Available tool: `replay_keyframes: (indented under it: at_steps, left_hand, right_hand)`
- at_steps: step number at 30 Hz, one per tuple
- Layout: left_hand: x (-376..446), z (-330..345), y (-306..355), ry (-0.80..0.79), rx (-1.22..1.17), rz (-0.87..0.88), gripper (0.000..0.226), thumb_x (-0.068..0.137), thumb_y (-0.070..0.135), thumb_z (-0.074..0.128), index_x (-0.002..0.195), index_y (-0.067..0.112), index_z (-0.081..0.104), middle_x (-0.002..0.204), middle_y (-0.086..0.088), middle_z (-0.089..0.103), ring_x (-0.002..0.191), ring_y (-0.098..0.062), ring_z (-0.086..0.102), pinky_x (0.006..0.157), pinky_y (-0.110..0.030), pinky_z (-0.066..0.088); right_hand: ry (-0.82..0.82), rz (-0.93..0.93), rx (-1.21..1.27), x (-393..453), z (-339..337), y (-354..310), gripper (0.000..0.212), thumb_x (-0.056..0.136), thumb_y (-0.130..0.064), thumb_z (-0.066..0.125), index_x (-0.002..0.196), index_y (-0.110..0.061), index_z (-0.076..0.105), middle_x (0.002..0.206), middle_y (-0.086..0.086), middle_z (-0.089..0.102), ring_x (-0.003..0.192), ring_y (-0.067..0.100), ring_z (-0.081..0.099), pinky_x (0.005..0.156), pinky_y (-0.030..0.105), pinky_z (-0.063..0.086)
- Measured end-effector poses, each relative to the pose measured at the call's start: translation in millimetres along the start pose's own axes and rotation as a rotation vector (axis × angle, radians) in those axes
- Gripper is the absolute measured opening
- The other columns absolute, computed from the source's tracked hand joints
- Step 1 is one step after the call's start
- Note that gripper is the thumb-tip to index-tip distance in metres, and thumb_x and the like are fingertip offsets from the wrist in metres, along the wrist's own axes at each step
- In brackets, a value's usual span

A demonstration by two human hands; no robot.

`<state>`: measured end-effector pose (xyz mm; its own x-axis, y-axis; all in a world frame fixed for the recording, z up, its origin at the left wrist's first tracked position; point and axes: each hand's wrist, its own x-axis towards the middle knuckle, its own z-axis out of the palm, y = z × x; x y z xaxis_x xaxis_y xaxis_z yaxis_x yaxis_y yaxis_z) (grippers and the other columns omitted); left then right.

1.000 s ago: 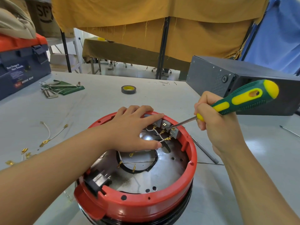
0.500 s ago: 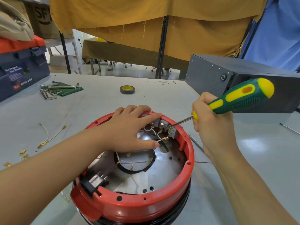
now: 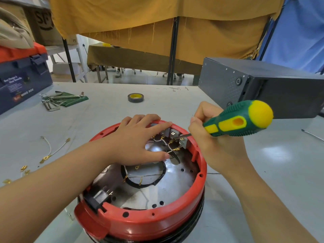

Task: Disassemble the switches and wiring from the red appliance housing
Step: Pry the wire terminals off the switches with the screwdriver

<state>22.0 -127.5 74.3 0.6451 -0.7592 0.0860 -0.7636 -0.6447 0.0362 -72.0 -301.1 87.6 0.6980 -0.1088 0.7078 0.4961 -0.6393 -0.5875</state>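
The round red appliance housing lies upside down on the table, its metal base plate exposed. Grey switches sit inside the far rim, with white wires and brass terminals running from them. My left hand rests flat over the far rim, fingers straight, thumb near the wires. My right hand grips a green and yellow screwdriver; its metal tip reaches the switches. A black socket sits at the near-left rim.
Loose wires with brass terminals lie at the left. Hex keys on a green sleeve, a tape roll, a blue toolbox and a dark metal box stand further back. A thin metal rod lies at the right.
The screwdriver handle has swung lower and toward me, and my right hand has shifted closer to the housing rim. My left hand stays on the rim.
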Motion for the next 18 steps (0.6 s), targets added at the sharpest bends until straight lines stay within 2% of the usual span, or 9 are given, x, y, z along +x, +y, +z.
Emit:
replay_keyframes:
  at_steps: [13,18]
  left_hand:
    - [1.2,3.1,-1.7,0.019,-0.003,0.005,0.084,0.069,0.08,0.028,0.144,0.052,0.006,0.152,0.013,0.012,0.138,-0.017,0.017,0.112,-0.04,0.015]
    - [1.8,3.0,-3.2,0.018,-0.009,0.011,0.082,0.073,0.081,0.034,0.144,0.051,0.007,0.152,0.013,0.012,0.139,-0.017,0.015,0.113,-0.04,0.015]
  right_hand:
    - [0.049,-0.028,0.014,2.5,2.4,-1.8,0.028,0.079,-0.011,0.051,0.059,-0.023,0.035,0.053,-0.007,0.037,0.051,0.003,0.04,0.051,0.009,0.029]
    - [0.057,-0.06,0.032,0.7,6.2,-2.6,0.033,0.08,-0.007,0.052,0.06,-0.028,0.037,0.051,-0.01,0.038,0.05,-0.001,0.043,0.051,0.005,0.03]
